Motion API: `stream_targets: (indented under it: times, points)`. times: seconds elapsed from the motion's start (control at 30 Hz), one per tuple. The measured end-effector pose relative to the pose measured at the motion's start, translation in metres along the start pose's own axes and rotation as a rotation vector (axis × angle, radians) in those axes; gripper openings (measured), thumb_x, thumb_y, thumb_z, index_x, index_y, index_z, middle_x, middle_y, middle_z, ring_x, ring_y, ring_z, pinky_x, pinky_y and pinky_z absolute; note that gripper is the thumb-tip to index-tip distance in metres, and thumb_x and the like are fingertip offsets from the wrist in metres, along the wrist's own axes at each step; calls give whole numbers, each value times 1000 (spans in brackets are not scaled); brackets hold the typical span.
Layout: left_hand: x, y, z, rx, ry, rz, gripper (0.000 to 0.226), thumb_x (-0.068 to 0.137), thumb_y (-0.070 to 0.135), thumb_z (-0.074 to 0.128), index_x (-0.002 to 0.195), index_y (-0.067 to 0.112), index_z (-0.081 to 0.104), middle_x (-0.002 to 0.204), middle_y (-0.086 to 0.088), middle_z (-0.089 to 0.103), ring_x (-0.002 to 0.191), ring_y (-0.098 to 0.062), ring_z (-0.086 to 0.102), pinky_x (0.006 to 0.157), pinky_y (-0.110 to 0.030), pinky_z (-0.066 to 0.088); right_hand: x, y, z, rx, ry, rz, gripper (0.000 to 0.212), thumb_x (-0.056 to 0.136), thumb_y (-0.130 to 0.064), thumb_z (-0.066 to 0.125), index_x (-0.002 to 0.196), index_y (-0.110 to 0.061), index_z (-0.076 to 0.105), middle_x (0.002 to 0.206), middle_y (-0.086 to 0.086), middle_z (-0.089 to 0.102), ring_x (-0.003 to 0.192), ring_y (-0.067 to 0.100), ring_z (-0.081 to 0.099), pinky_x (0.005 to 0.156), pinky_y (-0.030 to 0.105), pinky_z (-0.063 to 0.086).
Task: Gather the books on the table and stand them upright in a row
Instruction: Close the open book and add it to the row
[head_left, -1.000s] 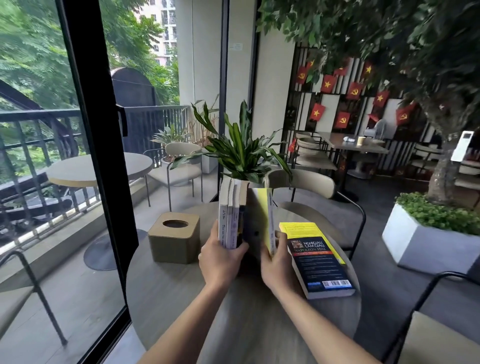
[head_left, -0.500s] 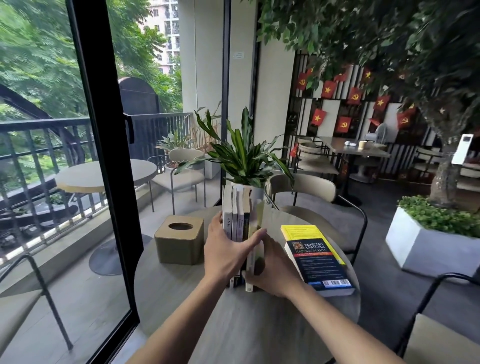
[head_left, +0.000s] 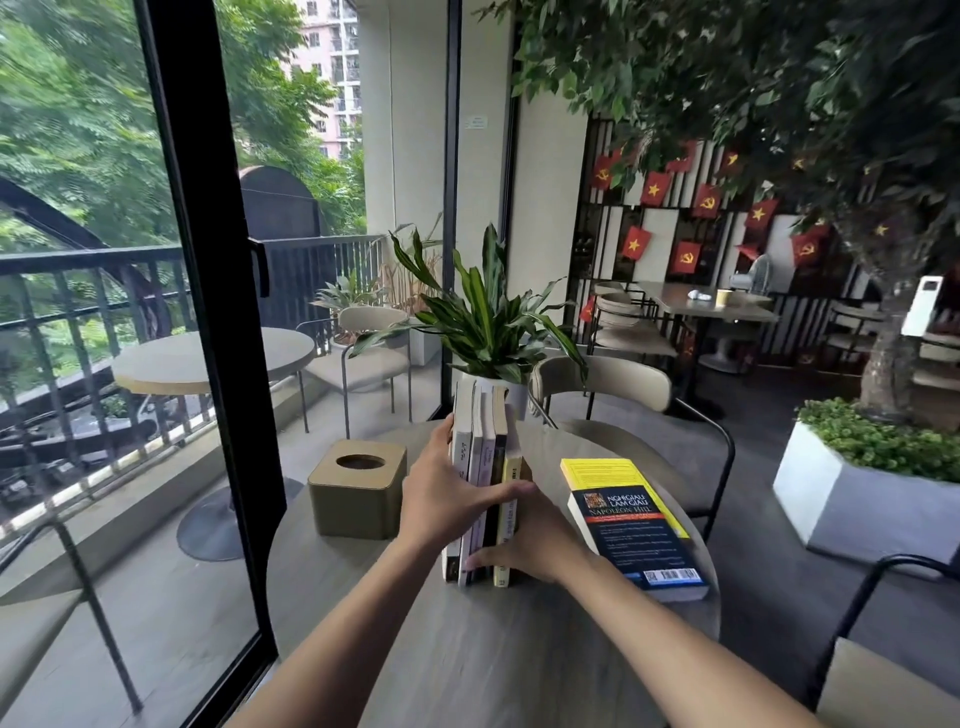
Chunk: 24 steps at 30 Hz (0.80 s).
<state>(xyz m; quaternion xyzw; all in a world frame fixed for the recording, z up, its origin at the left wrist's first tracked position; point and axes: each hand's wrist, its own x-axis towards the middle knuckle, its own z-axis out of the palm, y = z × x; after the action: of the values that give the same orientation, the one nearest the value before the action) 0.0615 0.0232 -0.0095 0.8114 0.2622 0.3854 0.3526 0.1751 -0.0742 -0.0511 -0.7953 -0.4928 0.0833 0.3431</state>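
Both hands clasp a row of upright books (head_left: 485, 457) standing spines-forward on the round table (head_left: 467, 649). The left hand (head_left: 441, 499) presses the row's left side, its thumb stretched across the spines. The right hand (head_left: 535, 540) cups the right side low down, fingers reaching the bottom edges. Just right of the grip, a dark book (head_left: 636, 535) lies flat on a yellow book (head_left: 605, 470). Left of it sits a tissue box (head_left: 357, 488); a potted plant (head_left: 485, 327) stands directly behind.
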Motion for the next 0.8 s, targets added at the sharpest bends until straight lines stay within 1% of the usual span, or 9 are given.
stream_targets:
  times: [0.03,0.1,0.17,0.23,0.4,0.5,0.67,0.73,0.8]
  points:
    - [1,-2,-2,18,-11,1,117,40,80,80,138,31,40,123,9,63,110,-13,61,93,-41,53,1,0,-2,21,7,-5,116,48,-48,93,144,-32,30,121,-31,43,116,-5,48,74,-6,34]
    - [3,-6,-5,40,-28,11,118,38,83,78,137,31,41,125,8,62,111,-13,60,92,-44,54,4,-2,-3,53,5,-14,131,43,-48,96,150,-31,21,129,-31,43,122,-4,45,74,-9,31]
    - [3,-8,-6,55,-31,17,122,37,85,76,140,30,40,127,7,62,113,-14,59,93,-44,53,7,-3,-4,53,-10,-16,141,40,-50,95,152,-34,11,144,-24,41,129,2,43,86,0,33]
    - [3,-11,-6,68,-19,20,125,36,86,75,142,31,37,129,6,62,114,-16,60,93,-44,53,8,-5,-5,34,-25,-19,141,41,-49,95,151,-34,8,147,-18,41,131,5,43,92,12,36]
    - [4,-17,-3,98,1,54,131,34,91,70,144,31,35,131,5,62,116,-16,60,92,-42,54,9,-6,-7,26,-34,-29,143,45,-48,95,152,-35,1,148,-19,39,131,6,43,92,12,36]
    - [5,-20,-2,103,4,62,131,35,90,70,145,30,34,131,3,63,115,-18,61,91,-40,55,10,-5,-7,34,-43,-36,146,43,-48,95,151,-36,-3,150,-18,37,132,7,44,100,20,41]
    - [8,-28,-2,108,-29,73,130,38,90,71,147,32,31,136,7,58,119,-15,58,92,-41,54,15,2,-9,61,-111,-24,144,39,-49,95,151,-40,3,141,-22,49,128,3,49,103,30,46]
    - [8,-35,-5,103,-99,54,134,37,86,76,149,33,26,136,6,57,119,-15,57,94,-40,53,15,8,-11,82,-143,-19,143,40,-45,95,149,-46,3,134,-19,58,122,6,56,98,36,52]
    - [9,-43,-5,98,-167,9,135,36,79,82,148,35,23,132,4,61,115,-17,60,92,-40,54,15,10,-12,61,-160,-4,141,42,-42,94,148,-49,2,131,-13,62,118,12,61,94,36,54]
